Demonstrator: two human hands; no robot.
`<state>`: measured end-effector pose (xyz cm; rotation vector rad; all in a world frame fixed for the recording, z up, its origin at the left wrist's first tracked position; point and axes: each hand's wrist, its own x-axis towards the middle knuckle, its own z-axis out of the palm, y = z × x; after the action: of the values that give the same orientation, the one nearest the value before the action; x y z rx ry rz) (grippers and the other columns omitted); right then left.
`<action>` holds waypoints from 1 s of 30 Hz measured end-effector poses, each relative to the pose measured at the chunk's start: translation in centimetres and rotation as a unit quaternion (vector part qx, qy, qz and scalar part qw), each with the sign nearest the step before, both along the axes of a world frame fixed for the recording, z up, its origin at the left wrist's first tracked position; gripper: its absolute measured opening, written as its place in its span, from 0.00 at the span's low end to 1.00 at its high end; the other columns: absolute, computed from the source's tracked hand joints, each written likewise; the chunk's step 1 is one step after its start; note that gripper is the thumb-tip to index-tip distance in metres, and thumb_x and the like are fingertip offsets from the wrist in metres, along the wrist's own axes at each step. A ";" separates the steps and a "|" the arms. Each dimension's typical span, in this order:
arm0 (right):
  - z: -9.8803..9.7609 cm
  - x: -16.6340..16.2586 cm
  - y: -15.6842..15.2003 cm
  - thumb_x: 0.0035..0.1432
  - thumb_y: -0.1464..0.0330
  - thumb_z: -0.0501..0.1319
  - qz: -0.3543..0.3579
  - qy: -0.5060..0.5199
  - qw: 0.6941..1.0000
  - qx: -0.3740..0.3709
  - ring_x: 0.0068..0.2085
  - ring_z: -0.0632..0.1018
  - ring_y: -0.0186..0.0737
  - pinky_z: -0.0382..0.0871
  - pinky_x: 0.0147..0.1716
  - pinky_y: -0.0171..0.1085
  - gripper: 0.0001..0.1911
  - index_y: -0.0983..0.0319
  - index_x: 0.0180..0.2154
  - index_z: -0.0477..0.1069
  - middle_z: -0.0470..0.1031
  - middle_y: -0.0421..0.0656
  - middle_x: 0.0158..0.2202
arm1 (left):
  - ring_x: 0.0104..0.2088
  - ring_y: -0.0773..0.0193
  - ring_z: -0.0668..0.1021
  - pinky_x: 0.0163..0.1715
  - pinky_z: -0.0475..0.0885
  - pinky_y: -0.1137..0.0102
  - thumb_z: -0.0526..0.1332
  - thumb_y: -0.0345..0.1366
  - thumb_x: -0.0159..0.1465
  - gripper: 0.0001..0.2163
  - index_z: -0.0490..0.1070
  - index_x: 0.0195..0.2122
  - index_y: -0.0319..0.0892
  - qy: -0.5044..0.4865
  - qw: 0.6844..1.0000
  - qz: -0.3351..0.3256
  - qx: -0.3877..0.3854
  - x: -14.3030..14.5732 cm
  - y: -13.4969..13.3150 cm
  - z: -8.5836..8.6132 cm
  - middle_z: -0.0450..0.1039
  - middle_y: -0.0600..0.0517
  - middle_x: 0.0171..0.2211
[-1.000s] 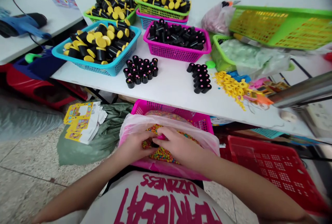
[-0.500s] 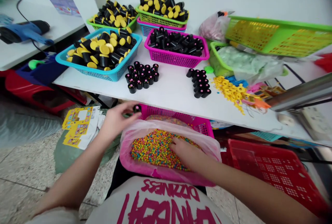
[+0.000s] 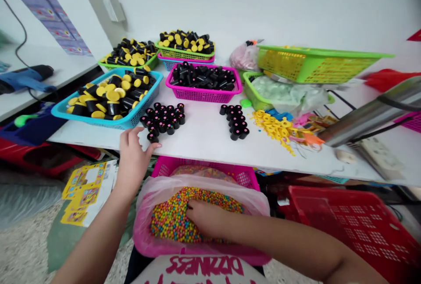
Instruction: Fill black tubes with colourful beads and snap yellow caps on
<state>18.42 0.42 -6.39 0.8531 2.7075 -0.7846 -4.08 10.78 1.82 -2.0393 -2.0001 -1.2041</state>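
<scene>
My left hand is over the front edge of the white table, thumb and fingers apart. Just beside its fingertips stands a small black cylinder, at the near corner of a cluster of black cylinders with pink centres. My right hand is sunk into many small multicoloured balls, fingers curled. A small dark spot shows at its fingertips; what it grips is mostly hidden. The balls lie in a clear plastic bag lining a pink basket in front of my body.
A second group of black cylinders stands to the right. Behind are a blue basket of yellow-capped black pieces and a magenta basket of black ones. Yellow plastic pieces lie near a metal pole. A red crate sits lower right.
My left hand has moved from above the bag up to the table, and the black cylinder it held now stands by the left cluster. My right hand has shifted left within the balls.
</scene>
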 end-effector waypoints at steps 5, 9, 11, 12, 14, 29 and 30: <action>-0.4 0.5 0.5 0.54 0.74 0.59 0.011 0.053 0.997 -0.051 0.38 0.77 0.41 0.66 0.34 0.33 0.10 0.65 0.40 0.74 0.76 0.48 0.38 | 0.50 0.53 0.73 0.54 0.66 0.56 0.57 0.34 0.65 0.12 0.69 0.49 0.42 0.108 0.973 -0.199 0.032 7.9 4.3 1.5 0.71 0.44 0.47; -0.6 0.7 0.9 0.53 0.76 0.58 0.020 0.096 0.993 -0.064 0.39 0.77 0.41 0.66 0.35 0.33 0.11 0.64 0.39 0.74 0.78 0.46 0.36 | 0.52 0.58 0.73 0.55 0.66 0.63 0.53 0.26 0.65 0.20 0.62 0.59 0.37 0.058 0.936 -0.333 -0.096 15.5 12.4 0.2 0.67 0.40 0.55; -0.7 0.8 1.0 0.53 0.76 0.57 0.007 0.103 0.992 -0.078 0.38 0.77 0.40 0.65 0.35 0.33 0.12 0.64 0.40 0.75 0.79 0.45 0.36 | 0.54 0.57 0.72 0.56 0.64 0.62 0.53 0.28 0.66 0.20 0.62 0.59 0.35 0.055 0.931 -0.345 -0.111 18.2 15.5 -0.5 0.67 0.39 0.56; -0.7 0.9 1.1 0.53 0.76 0.57 -0.002 0.106 0.991 -0.085 0.37 0.77 0.40 0.65 0.35 0.32 0.13 0.63 0.40 0.75 0.79 0.45 0.36 | 0.54 0.56 0.73 0.56 0.65 0.61 0.55 0.29 0.65 0.19 0.64 0.58 0.35 0.056 0.928 -0.348 -0.116 19.2 16.6 -0.8 0.69 0.39 0.56; -0.7 1.1 1.2 0.53 0.77 0.57 -0.018 0.109 0.989 -0.097 0.37 0.77 0.39 0.65 0.34 0.32 0.14 0.63 0.41 0.75 0.80 0.45 0.36 | 0.50 0.55 0.75 0.54 0.67 0.62 0.58 0.29 0.64 0.16 0.68 0.54 0.34 0.056 0.926 -0.351 -0.125 20.4 17.8 -1.0 0.73 0.39 0.51; 4.2 4.9 2.2 0.57 0.70 0.66 -0.145 0.227 0.938 -0.220 0.46 0.79 0.37 0.67 0.49 0.35 0.15 0.55 0.47 0.78 0.80 0.40 0.45 | 0.44 0.61 0.79 0.46 0.75 0.67 0.61 0.29 0.56 0.14 0.74 0.45 0.44 -0.051 0.888 -0.390 -0.239 6.9 -3.7 3.6 0.77 0.51 0.45; 4.6 5.0 2.1 0.57 0.70 0.65 -0.150 0.236 0.935 -0.219 0.47 0.78 0.37 0.67 0.50 0.35 0.14 0.55 0.47 0.77 0.80 0.39 0.46 | 0.44 0.62 0.79 0.46 0.76 0.67 0.61 0.30 0.57 0.15 0.74 0.46 0.44 -0.075 0.889 -0.370 -0.258 5.9 -5.5 2.8 0.77 0.51 0.45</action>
<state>23.42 2.51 -1.77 1.0857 2.6112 -1.7842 1.87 5.30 4.62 -3.2732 -1.7660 -0.9654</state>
